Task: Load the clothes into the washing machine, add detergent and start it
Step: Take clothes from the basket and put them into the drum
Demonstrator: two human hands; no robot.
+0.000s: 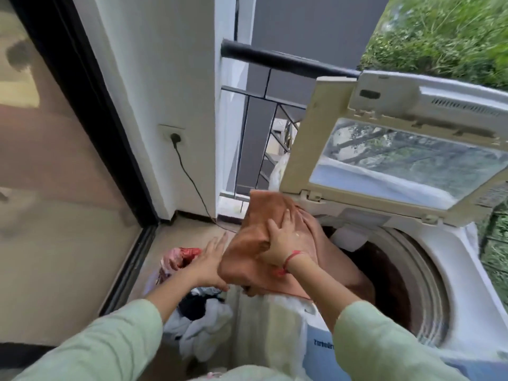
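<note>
Gripping orange cloth (243,243), right hand (279,243); left hand (210,261) flat against its edge; long axis slants down-right into drum (390,276).

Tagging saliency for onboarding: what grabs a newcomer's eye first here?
The orange cloth at centre, held by the right hand, drapes over the rim of the open washing machine. Its lid stands raised at upper right; the left hand is open beside the cloth, above a pile of clothes on the floor.
</note>
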